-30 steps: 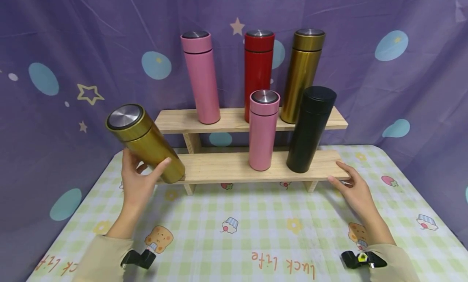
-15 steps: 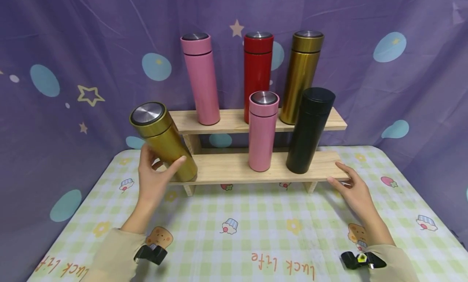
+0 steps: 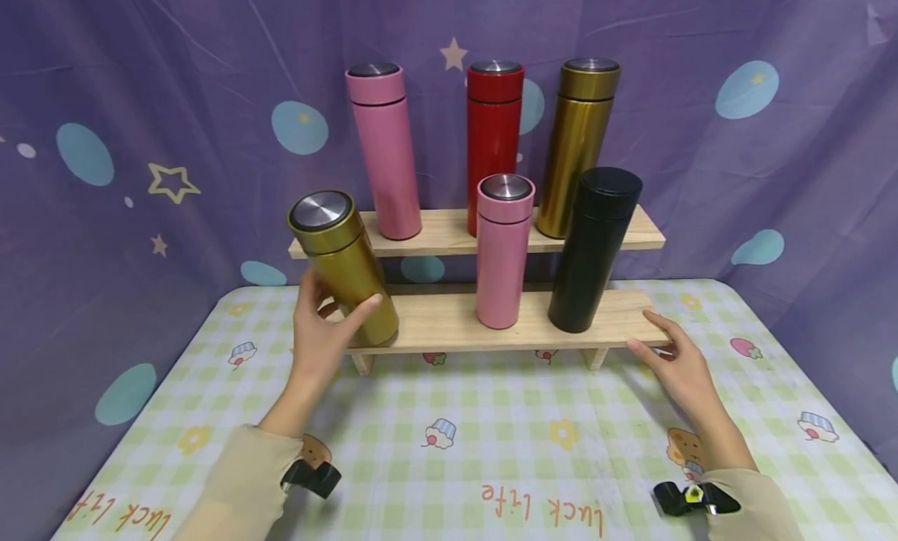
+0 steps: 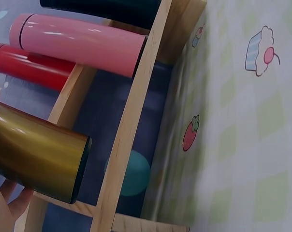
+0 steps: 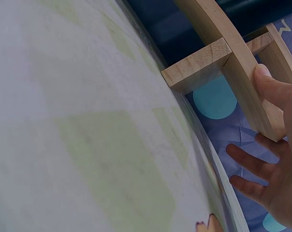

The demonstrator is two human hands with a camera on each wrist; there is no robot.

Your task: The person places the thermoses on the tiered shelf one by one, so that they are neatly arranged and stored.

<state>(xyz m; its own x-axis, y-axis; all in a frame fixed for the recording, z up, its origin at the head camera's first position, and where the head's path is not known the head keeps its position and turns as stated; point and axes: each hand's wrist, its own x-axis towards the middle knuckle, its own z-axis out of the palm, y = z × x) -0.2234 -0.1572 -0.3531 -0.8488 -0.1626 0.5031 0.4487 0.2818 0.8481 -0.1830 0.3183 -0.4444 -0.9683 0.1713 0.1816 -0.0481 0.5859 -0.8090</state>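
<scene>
My left hand (image 3: 319, 334) grips a gold thermos flask (image 3: 351, 272) with a brushed-metal lid, thumb on the near side. The flask leans to the left over the left end of the two-tier wooden shelf (image 3: 428, 323). In the left wrist view a gap shows between its dark base (image 4: 81, 169) and the lower board. At the other end, my right hand (image 3: 677, 365) holds the lower board's right corner between thumb and fingers. The right wrist view shows the thumb (image 5: 267, 79) on the board's edge, other fingers spread beyond the end.
On the lower tier stand a pink flask (image 3: 503, 260) and a black flask (image 3: 592, 252). Behind them, the upper tier bears pink (image 3: 386, 159), red (image 3: 494, 136) and gold (image 3: 578, 151) flasks. A checked tablecloth (image 3: 491, 416) lies under the shelf, and a purple curtain (image 3: 210, 81) hangs behind.
My left hand has carried the gold flask rightward over the lower tier's left end, and the flask has become more upright. The right hand has stayed at the shelf's corner.
</scene>
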